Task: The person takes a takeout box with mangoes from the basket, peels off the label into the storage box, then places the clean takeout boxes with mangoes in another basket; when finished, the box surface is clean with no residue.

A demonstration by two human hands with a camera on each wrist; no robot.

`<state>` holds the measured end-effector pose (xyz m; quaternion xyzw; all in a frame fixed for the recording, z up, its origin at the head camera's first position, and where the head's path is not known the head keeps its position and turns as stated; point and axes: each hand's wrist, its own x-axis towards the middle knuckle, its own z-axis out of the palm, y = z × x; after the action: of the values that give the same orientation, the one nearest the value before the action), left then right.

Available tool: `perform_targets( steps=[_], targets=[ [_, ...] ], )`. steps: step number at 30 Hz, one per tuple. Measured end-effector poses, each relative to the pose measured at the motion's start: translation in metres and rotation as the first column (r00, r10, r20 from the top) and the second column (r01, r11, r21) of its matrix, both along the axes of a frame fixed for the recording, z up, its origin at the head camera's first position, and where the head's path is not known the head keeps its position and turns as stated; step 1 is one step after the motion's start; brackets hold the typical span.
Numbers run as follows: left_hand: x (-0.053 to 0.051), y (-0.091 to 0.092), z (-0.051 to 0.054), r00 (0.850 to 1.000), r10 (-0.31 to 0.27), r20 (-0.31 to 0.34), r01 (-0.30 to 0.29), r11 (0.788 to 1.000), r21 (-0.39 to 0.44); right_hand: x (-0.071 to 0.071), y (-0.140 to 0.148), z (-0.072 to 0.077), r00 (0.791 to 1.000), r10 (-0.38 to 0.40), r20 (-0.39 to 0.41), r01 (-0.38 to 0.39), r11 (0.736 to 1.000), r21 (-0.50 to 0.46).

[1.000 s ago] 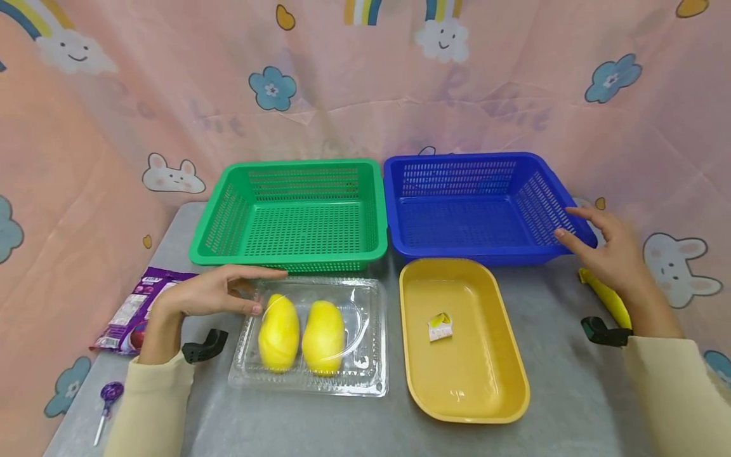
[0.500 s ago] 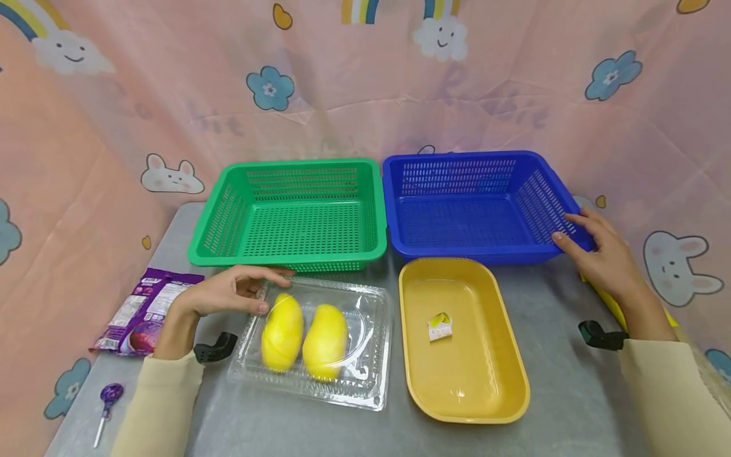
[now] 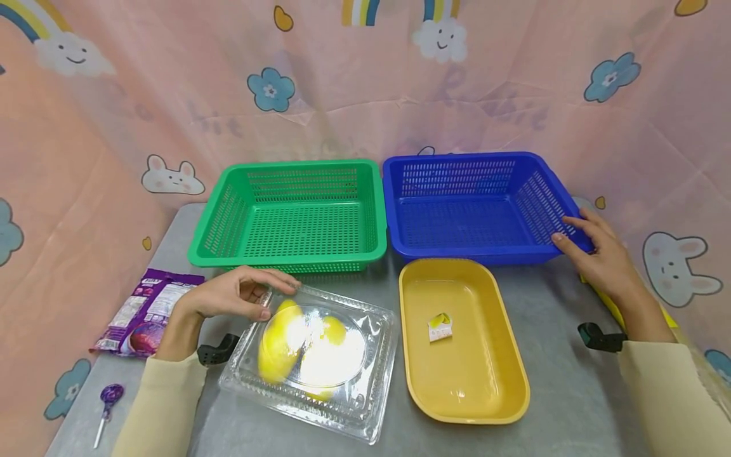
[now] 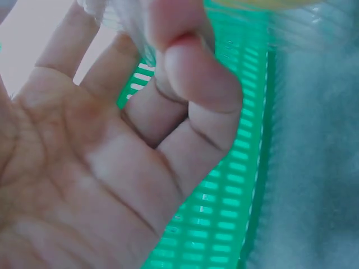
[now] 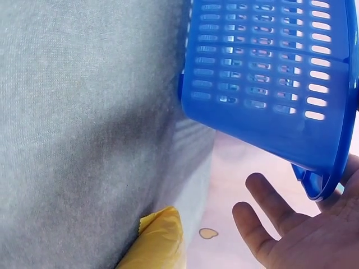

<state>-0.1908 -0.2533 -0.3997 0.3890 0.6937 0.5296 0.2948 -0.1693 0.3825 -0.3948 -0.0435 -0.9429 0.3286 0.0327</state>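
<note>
A clear plastic clamshell box [image 3: 365,355] holds two yellow mangoes [image 3: 278,349], partly washed out by glare on its lid. At its far left corner my left hand [image 3: 231,298] pinches the edge between thumb and fingers. The box sits tilted and turned; whether it still touches the table I cannot tell. In the left wrist view, the palm of the left hand [image 4: 106,162] shows beside the box's edge. My right hand [image 3: 608,263] holds the right rim of the blue basket [image 3: 457,251]; two of its fingers stick out below the rim in the right wrist view.
A green basket [image 3: 288,260] stands beside the blue one. The yellow tray [image 3: 468,381] with a small wrapped piece [image 3: 440,327] lies in front. A purple packet [image 3: 151,311] and lollipop [image 3: 111,397] lie left; a yellow packet [image 5: 154,241] lies near my right arm.
My left hand has taken the box's corner, and the box has turned, tilted and come nearer to me. My right hand has settled onto the blue basket's rim.
</note>
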Motion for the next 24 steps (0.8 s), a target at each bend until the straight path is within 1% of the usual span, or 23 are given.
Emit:
perform_targets(
  steps=[2, 4, 6, 8, 11, 14, 18, 20, 24],
  targets=[
    [0.0, 0.0, 0.001, 1.0, -0.029, -0.008, 0.029, 0.999, 0.027, 0.001, 0.0, -0.001, 1.0, 0.001, 0.0, -0.001, 1.0, -0.006],
    [0.0, 0.0, 0.002, 0.997, -0.075, -0.036, 0.077, 0.995, 0.069, 0.001, -0.001, -0.001, 1.0, 0.004, -0.002, -0.004, 1.0, -0.013],
    [0.001, 0.0, 0.005, 0.994, -0.101, -0.047, 0.105, 0.99, 0.093, 0.001, -0.001, -0.001, 1.0, 0.004, -0.008, -0.004, 1.0, -0.017],
    [0.002, 0.001, 0.008, 0.991, -0.113, -0.065, 0.119, 0.987, 0.106, 0.001, -0.002, -0.002, 1.0, 0.003, -0.013, -0.003, 1.0, -0.017],
    [0.004, 0.001, 0.012, 0.993, -0.094, -0.077, 0.102, 0.989, 0.106, 0.0, -0.002, -0.003, 1.0, 0.0, -0.03, -0.001, 1.0, -0.014],
    [0.004, 0.001, 0.015, 0.988, -0.098, -0.121, 0.116, 0.982, 0.148, 0.0, -0.002, -0.004, 0.999, 0.002, -0.043, -0.003, 1.0, -0.023],
    [0.002, 0.0, 0.017, 0.981, -0.093, -0.173, 0.13, 0.967, 0.218, 0.0, -0.002, -0.005, 0.999, -0.017, -0.027, 0.016, 0.998, -0.053],
    [0.002, -0.001, 0.019, 0.983, -0.079, -0.164, 0.119, 0.961, 0.249, -0.001, -0.002, -0.005, 0.999, -0.031, -0.013, 0.03, 0.997, -0.073],
    [0.003, -0.003, 0.022, 0.989, -0.043, -0.143, 0.087, 0.945, 0.316, -0.001, -0.004, -0.006, 0.999, -0.046, -0.012, 0.044, 0.993, -0.112]
  ],
)
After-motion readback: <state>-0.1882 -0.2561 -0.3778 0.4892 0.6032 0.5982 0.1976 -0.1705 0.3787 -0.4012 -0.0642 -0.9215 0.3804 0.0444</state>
